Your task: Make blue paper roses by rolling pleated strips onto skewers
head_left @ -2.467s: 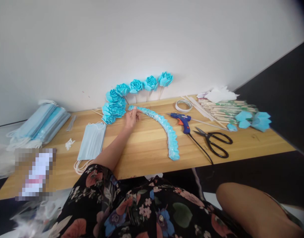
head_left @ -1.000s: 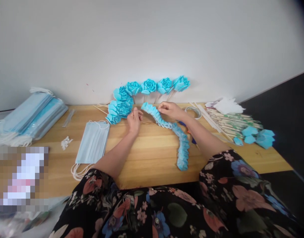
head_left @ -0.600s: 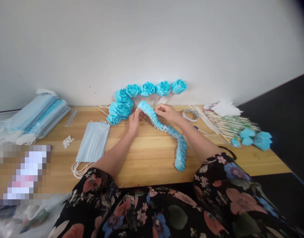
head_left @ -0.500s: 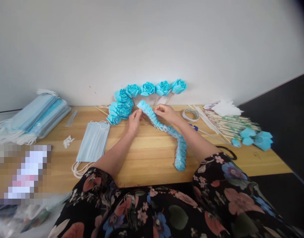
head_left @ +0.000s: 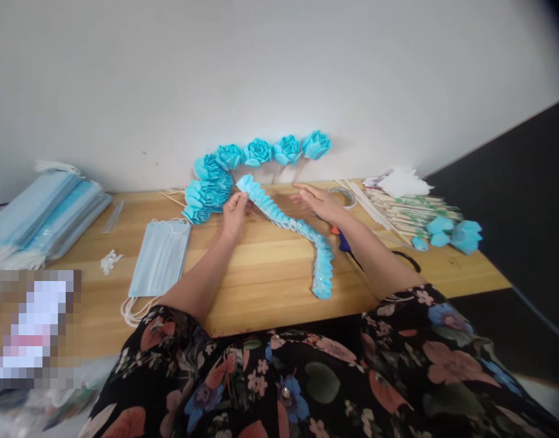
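A long pleated blue strip [head_left: 302, 234] curves across the wooden table [head_left: 261, 280]. My left hand [head_left: 234, 213] pinches its far end, lifted a little off the wood. My right hand [head_left: 320, 204] hovers just right of the strip with its fingers stretched out, holding nothing. Behind the hands, blue paper roses [head_left: 256, 152] on sticks lean against the white wall.
A single face mask [head_left: 159, 257] lies left of my left arm, with a stack of masks [head_left: 37, 219] further left. At the right are a tape roll [head_left: 345, 194], a bundle of sticks [head_left: 411, 210], blue folded pieces [head_left: 457, 234] and a partly hidden glue gun [head_left: 342, 240].
My right hand has let go of the strip and opened, moving slightly right. My left hand still holds the strip's end. The view has shifted a little.
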Action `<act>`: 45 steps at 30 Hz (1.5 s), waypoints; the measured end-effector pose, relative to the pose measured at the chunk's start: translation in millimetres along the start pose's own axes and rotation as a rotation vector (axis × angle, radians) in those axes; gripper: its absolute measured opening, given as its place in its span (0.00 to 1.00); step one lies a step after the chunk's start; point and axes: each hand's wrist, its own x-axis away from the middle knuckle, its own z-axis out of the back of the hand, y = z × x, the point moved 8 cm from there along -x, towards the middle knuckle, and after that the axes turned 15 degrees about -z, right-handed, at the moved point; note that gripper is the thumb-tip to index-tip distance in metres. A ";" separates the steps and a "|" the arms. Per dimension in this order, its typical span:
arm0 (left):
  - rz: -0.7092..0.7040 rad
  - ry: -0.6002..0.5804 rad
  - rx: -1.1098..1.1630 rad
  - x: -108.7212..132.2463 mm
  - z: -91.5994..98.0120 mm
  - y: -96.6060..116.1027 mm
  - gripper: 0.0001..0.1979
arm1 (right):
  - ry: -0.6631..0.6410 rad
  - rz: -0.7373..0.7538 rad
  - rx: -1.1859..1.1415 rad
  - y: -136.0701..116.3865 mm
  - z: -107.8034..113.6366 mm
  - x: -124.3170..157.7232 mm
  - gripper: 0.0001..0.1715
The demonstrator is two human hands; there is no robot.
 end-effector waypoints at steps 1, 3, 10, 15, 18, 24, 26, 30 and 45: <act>0.005 -0.001 0.016 0.2 -0.3 -0.2 0.18 | 0.024 -0.007 0.043 5.4 6.9 9.9 0.30; -0.004 -0.016 0.026 0.4 -1.4 0.8 0.18 | 0.072 -0.001 0.155 14.1 18.5 34.5 0.29; -0.109 -0.100 0.062 -0.3 -17.3 24.4 0.23 | 0.204 0.035 0.474 38.7 15.7 104.5 0.28; -0.163 -0.055 0.089 -13.1 -20.8 51.9 0.23 | 0.175 0.008 0.478 29.5 -10.8 105.9 0.30; -0.189 0.006 0.103 -28.1 -13.4 65.3 0.21 | 0.203 0.057 0.419 12.4 -13.8 103.6 0.31; -0.204 0.037 0.119 -43.2 -13.0 74.1 0.19 | 0.292 0.037 0.392 19.3 -16.3 115.4 0.29; -0.178 0.028 0.130 -40.7 -18.3 69.2 0.19 | 0.293 0.030 0.393 27.1 -23.7 126.7 0.28; -0.107 0.012 0.139 -32.9 -25.3 56.6 0.17 | 0.317 0.070 0.393 35.2 -22.3 150.8 0.28; -0.059 -0.007 0.132 -22.7 -25.2 42.9 0.14 | 0.618 -0.077 0.671 67.5 45.0 167.5 0.26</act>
